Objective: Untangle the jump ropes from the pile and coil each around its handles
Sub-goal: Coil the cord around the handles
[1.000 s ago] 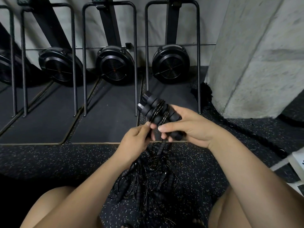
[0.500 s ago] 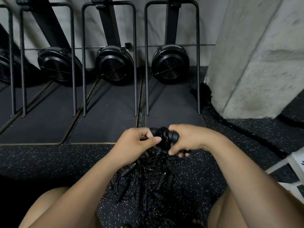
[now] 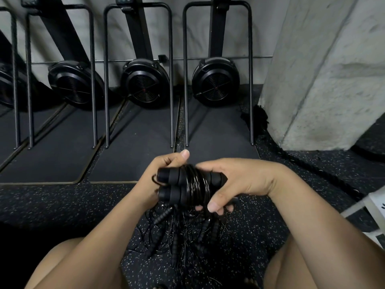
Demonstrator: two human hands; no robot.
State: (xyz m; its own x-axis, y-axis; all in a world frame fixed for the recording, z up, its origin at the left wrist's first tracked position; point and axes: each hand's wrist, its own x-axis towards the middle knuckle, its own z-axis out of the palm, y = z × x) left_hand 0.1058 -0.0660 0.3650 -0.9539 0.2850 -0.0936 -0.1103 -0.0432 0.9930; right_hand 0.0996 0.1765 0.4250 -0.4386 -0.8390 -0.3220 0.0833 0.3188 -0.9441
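Observation:
A coiled jump rope (image 3: 187,185), two black handles side by side with thin black cord wound around their middle, lies level between my hands. My right hand (image 3: 233,182) grips the handles' right end, fingers curled under. My left hand (image 3: 158,174) closes on the left end, thumb raised above it, and a small loop of cord sticks out by its fingers. Below, on the speckled floor between my knees, sits the tangled pile of black jump ropes (image 3: 183,232), with several ribbed handles and loose cords.
Three black fan machines (image 3: 145,84) in metal frames stand on dark mats against the far wall. A grey concrete pillar (image 3: 325,76) rises at the right. A thick black rope (image 3: 312,167) runs along the floor by it. White paper (image 3: 377,205) lies at the right edge.
The handle bundle came down from an upright tilt and now lies level, lower and nearer. My left hand moved from the cord below onto the bundle's left end.

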